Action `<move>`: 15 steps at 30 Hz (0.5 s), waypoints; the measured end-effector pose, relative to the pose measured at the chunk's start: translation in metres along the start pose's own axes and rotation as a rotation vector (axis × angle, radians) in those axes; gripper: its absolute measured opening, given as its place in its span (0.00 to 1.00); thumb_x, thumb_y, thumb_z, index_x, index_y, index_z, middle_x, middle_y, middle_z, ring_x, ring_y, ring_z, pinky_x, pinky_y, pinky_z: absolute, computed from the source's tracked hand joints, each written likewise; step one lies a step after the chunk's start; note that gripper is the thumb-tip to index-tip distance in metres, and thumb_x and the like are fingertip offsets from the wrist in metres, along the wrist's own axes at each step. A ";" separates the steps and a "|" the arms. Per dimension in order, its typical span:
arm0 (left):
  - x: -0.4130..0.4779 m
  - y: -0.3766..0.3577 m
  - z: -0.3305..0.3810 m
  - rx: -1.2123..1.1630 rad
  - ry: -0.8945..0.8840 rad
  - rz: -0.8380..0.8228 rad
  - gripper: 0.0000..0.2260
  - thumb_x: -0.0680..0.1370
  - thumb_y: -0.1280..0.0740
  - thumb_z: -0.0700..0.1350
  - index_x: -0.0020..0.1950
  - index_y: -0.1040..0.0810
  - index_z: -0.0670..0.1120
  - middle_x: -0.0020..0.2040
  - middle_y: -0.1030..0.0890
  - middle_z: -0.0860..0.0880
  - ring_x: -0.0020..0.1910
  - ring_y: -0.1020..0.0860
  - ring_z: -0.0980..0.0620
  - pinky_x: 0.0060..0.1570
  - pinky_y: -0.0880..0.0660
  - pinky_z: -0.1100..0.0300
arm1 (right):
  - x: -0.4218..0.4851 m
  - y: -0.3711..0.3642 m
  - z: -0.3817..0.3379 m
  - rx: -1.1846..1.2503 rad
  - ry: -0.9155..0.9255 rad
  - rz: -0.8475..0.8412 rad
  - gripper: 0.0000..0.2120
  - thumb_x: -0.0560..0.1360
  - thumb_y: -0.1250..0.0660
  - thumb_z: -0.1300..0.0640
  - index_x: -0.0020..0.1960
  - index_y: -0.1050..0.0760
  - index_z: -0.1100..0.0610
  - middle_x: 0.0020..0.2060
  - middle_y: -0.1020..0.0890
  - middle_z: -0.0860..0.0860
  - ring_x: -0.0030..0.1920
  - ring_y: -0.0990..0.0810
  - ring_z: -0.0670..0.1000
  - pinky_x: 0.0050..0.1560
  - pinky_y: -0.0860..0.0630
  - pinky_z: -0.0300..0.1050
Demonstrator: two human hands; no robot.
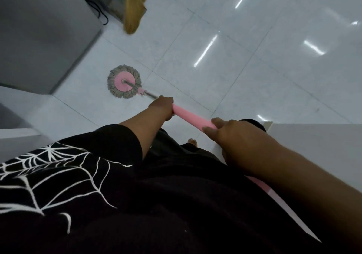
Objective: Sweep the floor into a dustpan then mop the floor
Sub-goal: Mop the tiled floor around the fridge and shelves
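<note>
Head view: the mopping step is judged to be in hand, the sweeping done, since the broom (135,13) is standing apart at the top of the frame, leaning beside a grey cabinet (45,34) with its bristles on the floor (244,73). No dustpan can be identified. Both hands are gripping the mop's pink handle (193,118): the left hand (163,108) is wrapping it lower down, where pink sleeve meets metal shaft, and the right hand (229,133) is curling round it higher up, nearer the body. The mop head (124,81) is lying flat on the tile, near the cabinet's corner and well short of the broom. The next move is judged to call for a steady push or pull keeping the head flat, and for care not to knock the broom or the black cable (100,13) by the cabinet. The floor is glossy white tile, reflecting ceiling lights; whether it is wet cannot be told. A white desk (317,148) is standing close at the right, and a bare foot (193,142) is showing below the handle.
</note>
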State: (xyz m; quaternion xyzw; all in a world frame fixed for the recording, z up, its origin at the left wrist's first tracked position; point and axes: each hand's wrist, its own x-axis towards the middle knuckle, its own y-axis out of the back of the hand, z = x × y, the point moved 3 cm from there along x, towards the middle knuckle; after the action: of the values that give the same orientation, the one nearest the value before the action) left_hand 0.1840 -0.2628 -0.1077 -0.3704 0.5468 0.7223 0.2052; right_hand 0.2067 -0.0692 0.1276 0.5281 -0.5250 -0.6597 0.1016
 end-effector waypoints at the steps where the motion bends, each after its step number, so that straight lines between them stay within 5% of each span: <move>1: -0.002 0.000 0.006 0.008 -0.006 -0.001 0.18 0.79 0.34 0.48 0.67 0.31 0.45 0.64 0.30 0.41 0.58 0.24 0.43 0.58 0.25 0.47 | -0.005 -0.001 0.002 0.004 -0.002 0.000 0.25 0.72 0.40 0.61 0.68 0.33 0.52 0.49 0.26 0.50 0.25 0.40 0.45 0.24 0.50 0.40; 11: 0.015 0.018 -0.029 -0.108 -0.004 0.053 0.17 0.77 0.34 0.47 0.65 0.30 0.47 0.63 0.29 0.43 0.56 0.24 0.43 0.53 0.25 0.50 | 0.030 0.026 -0.008 0.008 0.031 0.036 0.22 0.71 0.38 0.62 0.65 0.29 0.56 0.43 0.25 0.52 0.29 0.30 0.50 0.29 0.38 0.41; 15: 0.035 0.041 -0.068 -0.131 0.020 0.064 0.17 0.77 0.34 0.45 0.65 0.29 0.47 0.64 0.30 0.42 0.55 0.23 0.42 0.46 0.29 0.54 | 0.072 0.050 -0.017 0.007 0.040 0.035 0.23 0.70 0.37 0.61 0.65 0.30 0.55 0.46 0.24 0.52 0.30 0.32 0.51 0.25 0.45 0.40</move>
State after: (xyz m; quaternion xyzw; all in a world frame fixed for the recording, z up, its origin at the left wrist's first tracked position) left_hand 0.1539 -0.3441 -0.1173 -0.3727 0.5118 0.7590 0.1518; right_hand 0.1689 -0.1503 0.1274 0.5323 -0.5343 -0.6452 0.1219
